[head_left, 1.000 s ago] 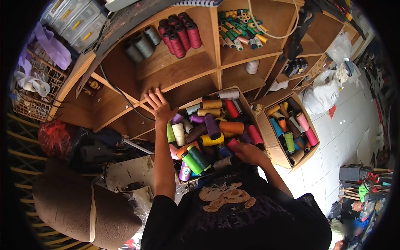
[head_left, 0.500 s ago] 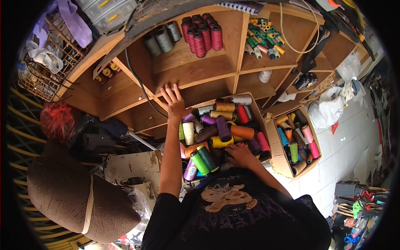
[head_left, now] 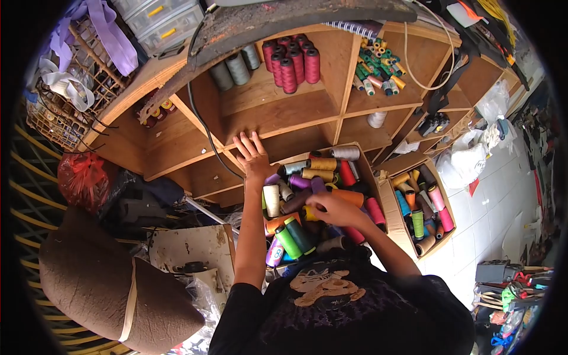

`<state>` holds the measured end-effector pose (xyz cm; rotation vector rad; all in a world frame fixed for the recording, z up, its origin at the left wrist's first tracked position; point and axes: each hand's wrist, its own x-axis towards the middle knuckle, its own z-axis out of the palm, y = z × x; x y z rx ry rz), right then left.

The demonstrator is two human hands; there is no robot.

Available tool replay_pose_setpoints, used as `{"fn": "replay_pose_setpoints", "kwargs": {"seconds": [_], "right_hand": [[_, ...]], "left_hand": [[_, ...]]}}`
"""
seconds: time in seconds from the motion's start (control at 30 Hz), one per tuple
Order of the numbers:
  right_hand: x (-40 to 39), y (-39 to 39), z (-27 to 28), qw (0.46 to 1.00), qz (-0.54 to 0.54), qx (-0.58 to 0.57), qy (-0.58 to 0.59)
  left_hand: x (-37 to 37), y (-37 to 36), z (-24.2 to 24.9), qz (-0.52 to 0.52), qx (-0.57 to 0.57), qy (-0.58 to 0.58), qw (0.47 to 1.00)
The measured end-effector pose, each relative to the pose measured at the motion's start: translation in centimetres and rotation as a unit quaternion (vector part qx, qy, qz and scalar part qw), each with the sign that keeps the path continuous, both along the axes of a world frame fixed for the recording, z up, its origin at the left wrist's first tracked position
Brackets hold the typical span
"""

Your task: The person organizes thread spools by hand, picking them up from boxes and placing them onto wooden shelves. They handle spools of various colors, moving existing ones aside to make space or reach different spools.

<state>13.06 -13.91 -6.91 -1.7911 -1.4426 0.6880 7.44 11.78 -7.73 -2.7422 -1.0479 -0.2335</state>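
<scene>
My left hand (head_left: 253, 158) rests with fingers spread against the front edge of the wooden shelf (head_left: 284, 129). My right hand (head_left: 336, 210) is over an open cardboard box (head_left: 374, 177) full of thread spools, its fingers curled; what they hold, if anything, is hidden. Around it lie a purple spool (head_left: 318, 185), an orange spool (head_left: 349, 196) and a pink spool (head_left: 374, 210). Nearer my body are a bright green spool (head_left: 288, 244) and a dark green spool (head_left: 300, 234). A cream spool (head_left: 271, 200) lies below my left wrist.
A second cardboard box (head_left: 397, 219) with more spools stands to the right. On the shelves are dark red spools (head_left: 288, 74), grey spools (head_left: 238, 70) and small mixed spools (head_left: 378, 65). A black cable (head_left: 200, 118) hangs across the shelf front. A brown padded form (head_left: 112, 284) lies at left.
My right hand has lifted from among the spools near my body and moved slightly forward, its fingers curling. My left hand stays on the shelf edge. The view has shifted a little.
</scene>
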Motion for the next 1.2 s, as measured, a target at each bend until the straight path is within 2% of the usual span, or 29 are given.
{"fn": "replay_pose_setpoints", "kwargs": {"seconds": [0.07, 0.13, 0.27, 0.33, 0.37, 0.47, 0.57, 0.67, 0.87, 1.0, 1.13, 1.17, 1.2], "right_hand": [[1.3, 4.4, 0.8, 0.999, -0.012, 0.008, -0.037], [2.7, 8.9, -2.2, 0.993, -0.015, 0.006, -0.117], [4.2, 16.2, -8.3, 0.948, 0.001, -0.244, -0.206], [3.8, 17.4, -12.0, 0.923, -0.045, -0.202, -0.326], [3.4, 17.7, -11.7, 0.924, -0.038, -0.201, -0.323], [2.8, 19.1, -12.4, 0.873, -0.007, -0.297, -0.388], [2.4, 19.3, -12.1, 0.842, -0.012, -0.342, -0.417], [1.6, 18.8, -11.6, 0.814, -0.007, -0.348, -0.464], [2.0, 19.2, -13.1, 0.828, -0.001, -0.331, -0.453], [2.5, 19.3, -10.6, 0.796, 0.066, -0.391, -0.457], [5.4, 19.3, -13.3, 0.846, 0.012, -0.238, -0.477], [5.8, 16.9, -8.6, 0.879, 0.051, -0.2, -0.429], [6.2, 16.0, -6.6, 0.901, 0.033, -0.167, -0.399]], "left_hand": [[0.0, 0.2, -0.1, -0.001, -0.001, -0.011, 1.0], [0.0, 0.4, -0.7, -0.004, 0.036, -0.015, 0.999], [-0.2, 1.0, -1.9, -0.017, 0.049, -0.042, 0.998], [-0.1, 0.7, -1.3, -0.003, 0.024, -0.007, 1.0], [-0.2, 0.7, -1.1, -0.013, 0.01, -0.007, 1.0], [-0.1, 1.1, -1.3, -0.026, -0.022, 0.0, 0.999], [0.2, 1.0, -1.0, -0.007, -0.03, 0.036, 0.999], [0.2, 0.4, 0.0, 0.017, -0.063, 0.034, 0.997], [-0.3, 0.2, 0.0, 0.002, -0.004, 0.026, 1.0], [-0.1, 0.5, 0.3, 0.009, -0.049, 0.042, 0.998], [-0.1, 0.1, 1.4, 0.025, -0.088, 0.079, 0.993], [0.0, 0.3, 1.3, 0.024, -0.097, 0.082, 0.992], [0.1, 0.4, 1.1, 0.022, -0.108, 0.086, 0.99]]}}
